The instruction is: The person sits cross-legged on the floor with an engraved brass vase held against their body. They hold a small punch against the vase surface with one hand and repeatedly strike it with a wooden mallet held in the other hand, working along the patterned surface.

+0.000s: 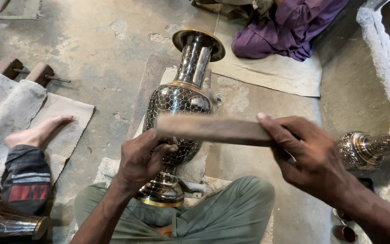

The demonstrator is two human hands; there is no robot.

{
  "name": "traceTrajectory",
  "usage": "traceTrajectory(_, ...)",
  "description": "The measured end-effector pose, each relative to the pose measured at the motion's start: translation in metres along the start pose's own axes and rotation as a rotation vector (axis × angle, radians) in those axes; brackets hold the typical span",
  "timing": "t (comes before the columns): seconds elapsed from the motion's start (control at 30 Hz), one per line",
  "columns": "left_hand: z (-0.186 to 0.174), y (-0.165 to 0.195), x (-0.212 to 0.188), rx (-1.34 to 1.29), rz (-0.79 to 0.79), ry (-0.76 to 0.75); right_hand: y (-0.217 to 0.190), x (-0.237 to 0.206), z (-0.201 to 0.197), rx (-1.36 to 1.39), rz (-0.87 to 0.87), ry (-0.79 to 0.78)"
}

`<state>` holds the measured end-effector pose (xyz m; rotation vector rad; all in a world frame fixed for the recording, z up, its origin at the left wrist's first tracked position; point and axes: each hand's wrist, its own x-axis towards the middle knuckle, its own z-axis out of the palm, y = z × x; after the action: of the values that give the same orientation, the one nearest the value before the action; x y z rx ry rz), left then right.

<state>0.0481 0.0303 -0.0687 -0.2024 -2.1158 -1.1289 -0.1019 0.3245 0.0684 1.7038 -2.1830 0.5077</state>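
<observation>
A tall engraved metal vase (179,106), judged heavy, stiff & slick, is lain on the lap, gripped at its narrow lower body by the left hand (141,159), w/ a wood stick (213,130) clenched in the right hand (310,156).

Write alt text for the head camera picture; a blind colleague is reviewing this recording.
Seen from above, a seated person's left hand grips a tall engraved metal vase lying on the floor, while the right hand holds a blurred wooden stick across it. A second vase lies at right; someone's bare foot rests on a mat at left.
</observation>
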Motion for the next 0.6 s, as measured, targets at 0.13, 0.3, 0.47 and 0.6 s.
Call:
traceTrajectory(0.13, -0.002, 0.003, 0.003, 0.021, 0.009, 0.003, 0.0, -0.001, 0.002, -0.194, -0.027, -0.061)
traceTrajectory(0.3, -0.002, 0.002, 0.002, 0.027, 0.018, 0.0, 0.0, -0.002, 0.003, -0.32, -0.072, -0.049)
traceTrajectory(0.47, -0.002, -0.005, 0.0, 0.058, 0.003, -0.026, -0.001, -0.005, 0.001, -0.216, -0.017, -0.026)
traceTrajectory(0.6, 0.002, -0.009, -0.001, -0.021, 0.057, 0.0, 0.0, -0.005, 0.002, 0.05, 0.073, -0.041)
